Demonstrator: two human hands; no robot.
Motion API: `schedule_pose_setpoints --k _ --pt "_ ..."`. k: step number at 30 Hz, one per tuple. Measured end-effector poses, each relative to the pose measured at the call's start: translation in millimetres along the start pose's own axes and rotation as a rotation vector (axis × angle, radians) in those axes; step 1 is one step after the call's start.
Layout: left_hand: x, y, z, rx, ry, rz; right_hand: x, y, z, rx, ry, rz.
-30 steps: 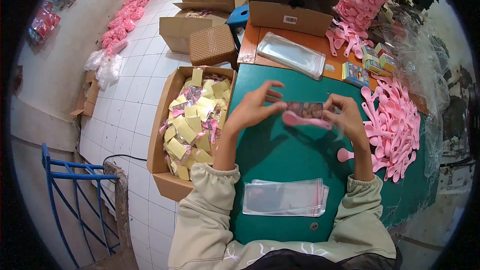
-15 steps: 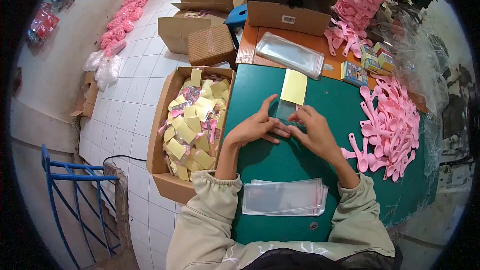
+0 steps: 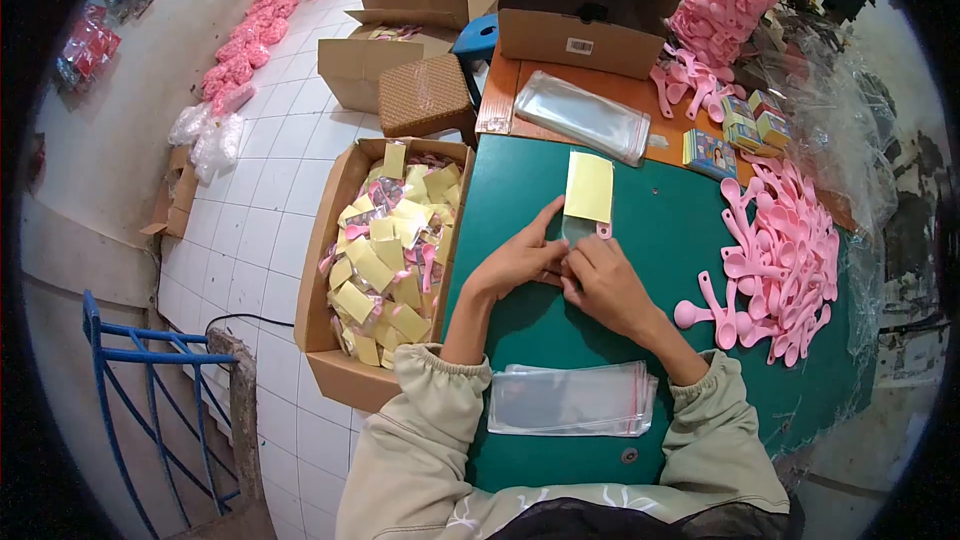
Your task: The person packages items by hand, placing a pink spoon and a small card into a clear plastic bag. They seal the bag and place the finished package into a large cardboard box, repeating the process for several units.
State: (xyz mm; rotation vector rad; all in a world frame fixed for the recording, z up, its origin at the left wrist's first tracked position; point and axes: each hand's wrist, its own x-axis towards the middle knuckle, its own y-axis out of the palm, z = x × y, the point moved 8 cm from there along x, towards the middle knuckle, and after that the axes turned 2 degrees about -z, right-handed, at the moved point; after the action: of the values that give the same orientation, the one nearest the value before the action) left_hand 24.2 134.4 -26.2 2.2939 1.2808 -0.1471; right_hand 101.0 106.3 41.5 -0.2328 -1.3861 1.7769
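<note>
A pale yellow card (image 3: 589, 187) lies in a clear bag on the green table (image 3: 520, 175), with the end of a pink spoon (image 3: 603, 230) showing just below it. Both hands meet at the bag's lower end. My left hand (image 3: 522, 258) has its thumb and fingers closed on the bag's edge. Curled beside it, my right hand (image 3: 600, 280) presses its fingers at the same end, partly covering the bag. Clear bags (image 3: 570, 400) lie stacked nearer my body.
Pink spoons (image 3: 780, 250) are heaped at the right. A cardboard box (image 3: 335, 230) of bagged yellow cards stands at the left. Behind are more clear bags (image 3: 583, 115), small card stacks (image 3: 710, 153), a dark-lined box (image 3: 580, 35) and a woven box (image 3: 425, 95).
My hands have drawn closer together at the bag's lower end, and my right fingers have curled in. The yellow card has shifted slightly toward me.
</note>
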Motion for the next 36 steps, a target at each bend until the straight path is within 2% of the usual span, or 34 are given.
schedule_pose_setpoints --k 3,4,7,8,10,11,12,13,17,19,21,22,24,27,30,33,36 --pt "3 -3 -1 0.156 0.084 -0.001 1 -3 2 0.195 -0.027 0.054" --pt "2 -4 -2 0.113 0.083 -0.037 2 -9 2 0.289 -0.031 0.072" --pt "-1 -4 -9 0.023 0.078 -0.090 -10 -43 -18 0.675 0.134 0.212" --pt "-2 -3 -8 0.015 0.067 -0.069 -19 -67 -35 0.654 0.051 0.196" --pt "-4 -2 -10 0.013 0.063 -0.018 -60 -117 -101 0.878 0.385 0.229" --pt "-4 0 -13 0.018 0.072 0.011 -89 -153 -151 0.715 0.456 0.125" --pt "-6 3 -14 0.020 0.078 0.041 -115 -187 -201 0.581 0.736 0.029" --pt "-8 4 -13 0.030 0.062 0.049 -176 -233 -306 -0.021 0.765 -0.008" --pt "-5 5 -15 0.026 0.070 0.100 -152 -242 -232 -0.513 0.555 -0.270" --pt "-3 7 -11 0.009 0.079 0.141 -134 -177 -201 -0.722 0.305 -0.236" --pt "-4 9 -11 0.010 0.096 0.170 -42 -109 -78 0.009 0.223 -0.180" --pt "-4 10 -13 0.010 0.111 0.185 -34 -70 -62 0.149 0.327 -0.059" --pt "-7 11 -13 0.007 0.133 0.211 -20 -34 -29 0.110 0.263 -0.070" --pt "-9 8 -11 0.017 0.084 0.207 -22 -19 -46 0.247 0.281 -0.241" --pt "-16 6 -16 -0.047 0.048 0.148 -31 -29 -56 0.295 0.342 -0.302" --pt "-9 3 -20 0.003 0.152 0.063 -38 -29 -72 0.499 0.406 -0.383" --pt "-2 3 -23 0.307 0.193 -0.083 -43 -22 -84 0.662 0.463 -0.348"
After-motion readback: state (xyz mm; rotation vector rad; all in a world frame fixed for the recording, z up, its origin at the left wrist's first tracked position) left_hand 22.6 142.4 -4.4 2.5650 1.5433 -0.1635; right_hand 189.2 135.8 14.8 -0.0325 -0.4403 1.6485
